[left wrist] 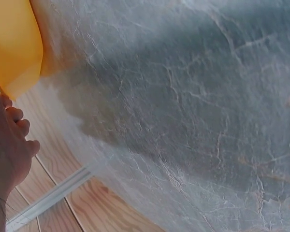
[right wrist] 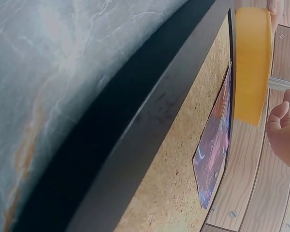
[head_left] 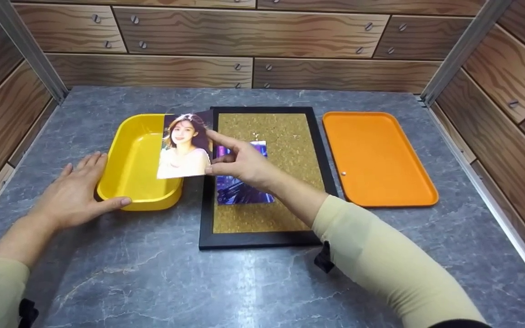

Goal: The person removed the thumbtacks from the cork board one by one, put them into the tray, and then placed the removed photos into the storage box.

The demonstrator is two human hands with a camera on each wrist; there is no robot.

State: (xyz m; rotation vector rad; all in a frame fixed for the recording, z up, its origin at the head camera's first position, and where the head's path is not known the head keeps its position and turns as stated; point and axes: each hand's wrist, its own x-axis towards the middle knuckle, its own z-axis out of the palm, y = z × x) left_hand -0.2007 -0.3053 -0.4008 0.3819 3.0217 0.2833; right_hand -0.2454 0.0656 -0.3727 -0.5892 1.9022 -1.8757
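Observation:
My right hand (head_left: 248, 163) pinches the right edge of a photo print (head_left: 185, 155) between thumb and fingers. The print shows a person and is held over the yellow bin's right side, beside the board's left frame. My left hand (head_left: 73, 196) rests against the left wall of the yellow bin (head_left: 130, 173), its thumb stretched along the front corner. Beneath my right hand, a blue and purple picture (head_left: 244, 193) lies on a black-framed cork board (head_left: 267, 223). My right hand and forearm partly cover that picture and the board.
An orange tray (head_left: 381, 159) lies right of the board, with a small pale pin (head_left: 343, 173) at its left edge. Small shiny pins (head_left: 256, 136) show on the cork's upper part. Wood-patterned walls (head_left: 253, 36) enclose the grey marbled table (head_left: 162, 282) at back and sides.

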